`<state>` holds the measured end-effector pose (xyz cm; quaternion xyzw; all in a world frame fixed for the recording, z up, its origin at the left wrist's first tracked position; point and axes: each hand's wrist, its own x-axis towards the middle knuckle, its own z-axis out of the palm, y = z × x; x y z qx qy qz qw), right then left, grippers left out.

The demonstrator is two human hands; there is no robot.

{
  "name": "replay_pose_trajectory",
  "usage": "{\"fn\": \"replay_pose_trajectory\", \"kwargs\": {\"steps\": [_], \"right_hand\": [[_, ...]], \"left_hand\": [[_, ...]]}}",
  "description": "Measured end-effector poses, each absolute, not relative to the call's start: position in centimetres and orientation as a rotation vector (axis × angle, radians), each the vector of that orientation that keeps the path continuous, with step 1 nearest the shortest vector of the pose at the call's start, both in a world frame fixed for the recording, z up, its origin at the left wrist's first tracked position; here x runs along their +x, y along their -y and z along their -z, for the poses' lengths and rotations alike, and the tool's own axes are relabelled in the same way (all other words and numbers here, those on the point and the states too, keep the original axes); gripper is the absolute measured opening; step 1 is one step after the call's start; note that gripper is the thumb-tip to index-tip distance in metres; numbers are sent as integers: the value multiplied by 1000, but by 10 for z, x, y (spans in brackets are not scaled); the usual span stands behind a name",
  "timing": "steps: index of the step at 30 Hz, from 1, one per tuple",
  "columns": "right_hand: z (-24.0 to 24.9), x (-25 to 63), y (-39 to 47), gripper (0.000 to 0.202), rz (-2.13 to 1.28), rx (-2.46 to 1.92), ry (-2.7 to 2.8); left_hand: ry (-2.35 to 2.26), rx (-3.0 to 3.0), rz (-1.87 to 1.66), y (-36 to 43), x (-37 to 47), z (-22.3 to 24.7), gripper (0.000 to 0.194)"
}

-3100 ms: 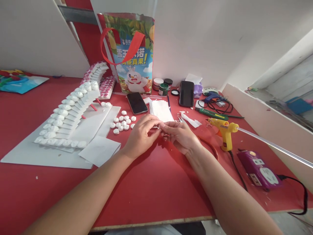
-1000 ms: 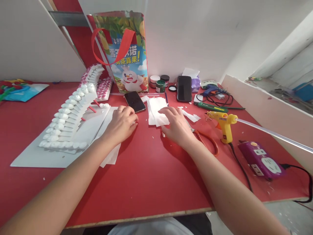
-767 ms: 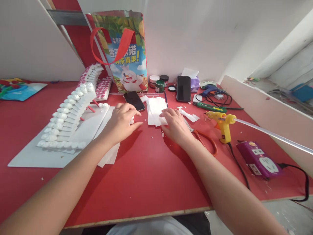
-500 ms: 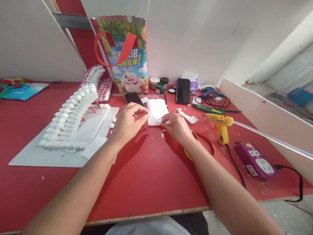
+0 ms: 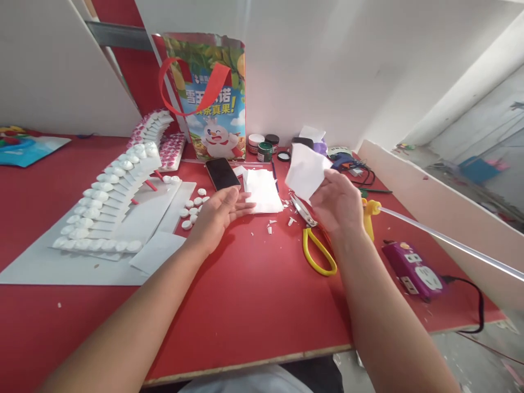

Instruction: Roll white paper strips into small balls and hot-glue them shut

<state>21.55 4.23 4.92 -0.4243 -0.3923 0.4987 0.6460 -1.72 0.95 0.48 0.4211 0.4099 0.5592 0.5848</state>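
Observation:
In my right hand (image 5: 338,201) is a single white paper sheet (image 5: 307,170), pinched at its right edge and lifted off the table. My left hand (image 5: 221,215) has its fingers stretched out, the tips at the left edge of a stack of white paper (image 5: 262,191). Below the raised sheet lies a pair of scissors (image 5: 317,245) with yellow and red handles, partly behind my right wrist. Small paper scraps (image 5: 270,226) lie near the stack. Several round white pieces (image 5: 190,210) sit just left of my left hand.
A model (image 5: 100,204) edged with white pieces stands on a board at left. Behind are a phone (image 5: 222,173), paint jars (image 5: 265,150) and a colourful bag (image 5: 213,109). A yellow glue gun (image 5: 369,218) and purple power strip (image 5: 413,267) are at right.
My right hand has lifted a paper sheet from the stack and moved right with it. My left hand's fingers have straightened. The scissors show more fully now.

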Motion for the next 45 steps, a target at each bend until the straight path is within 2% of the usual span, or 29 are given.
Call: {"fn": "replay_pose_trajectory", "kwargs": {"steps": [3, 7, 9, 12, 16, 20, 26, 34, 38, 45], "right_hand": [[-50, 201, -30, 22, -1404, -936, 1000], [-46, 191, -24, 28, -1626, -919, 971], [-45, 192, -27, 32, -1705, -926, 983], [-46, 196, -32, 44, -1688, -1024, 1038], [-43, 195, -31, 58, -1654, -1140, 1165], [-36, 188, -24, 46, -1573, -1214, 1460], [-31, 188, -27, 40, -1482, -1209, 1329], [-27, 189, -30, 41, -1663, -1039, 1236], [-31, 186, -29, 31, -1729, -1062, 1046], [-29, 182, -28, 14, -1711, -989, 1068]], "left_hand": [[-785, 819, -1161, -6, -14, -8, 76], [-767, 739, -1118, -5, -16, -10, 60], [-845, 716, -1173, -6, -20, -10, 59], [-911, 754, -1170, -8, -25, -12, 64], [-917, 914, -1063, -6, -26, -13, 56], [-883, 1031, -1000, -3, -22, -8, 46], [-971, 1000, -1032, -9, -25, -6, 31], [-918, 1049, -1054, -12, -32, -7, 27], [-892, 1032, -1153, -11, -31, -10, 23], [-865, 1001, -1253, -10, -31, -11, 19]]}}
